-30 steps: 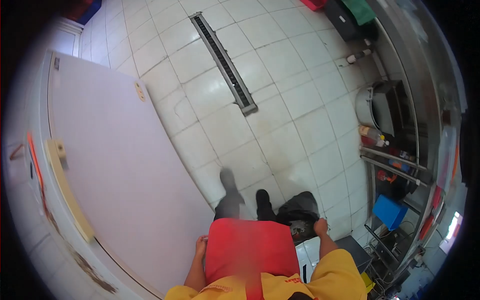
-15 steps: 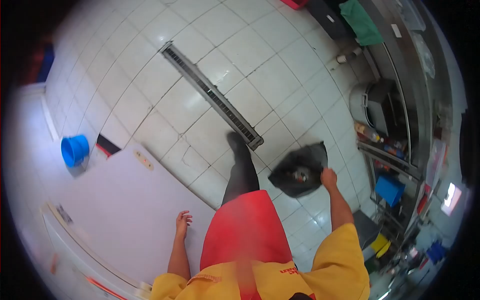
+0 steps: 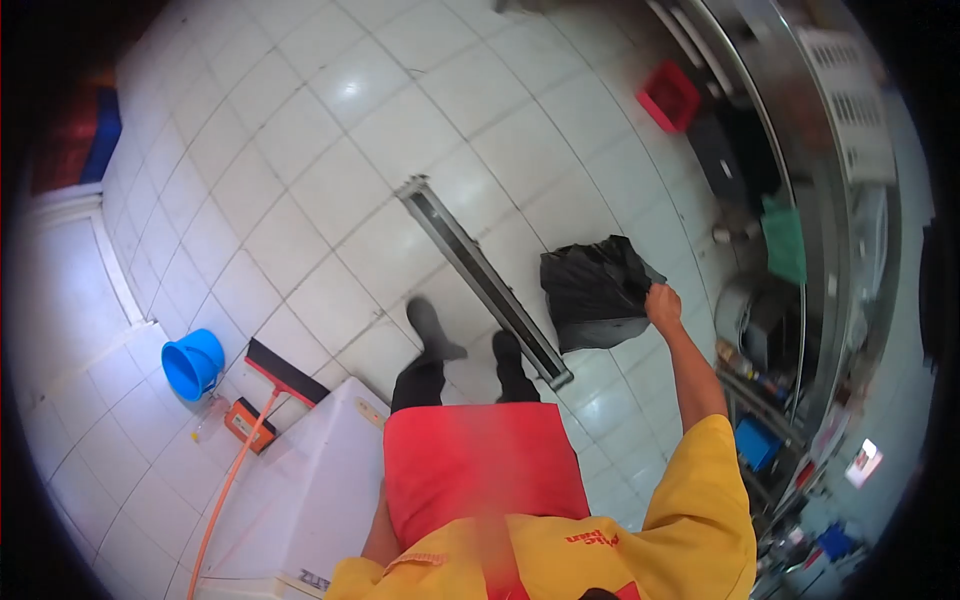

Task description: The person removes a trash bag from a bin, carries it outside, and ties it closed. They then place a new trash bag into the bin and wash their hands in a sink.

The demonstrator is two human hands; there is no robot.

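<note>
Head view shows, left to right, a blue bucket (image 3: 192, 365) and broom (image 3: 286, 376) near a white cabinet (image 3: 300, 490), the left hand hidden beside the red apron (image 3: 485, 450), its state impossible to tell, a floor drain (image 3: 487, 284), then a black bag (image 3: 595, 297), its edge clutched by the right hand (image 3: 662, 306).

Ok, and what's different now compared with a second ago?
The black bag has been carried forward, to alongside the floor drain. The blue bucket and broom have come into view beyond the white chest. The left hand has gone out of sight. The right hand still grips the bag.
</note>
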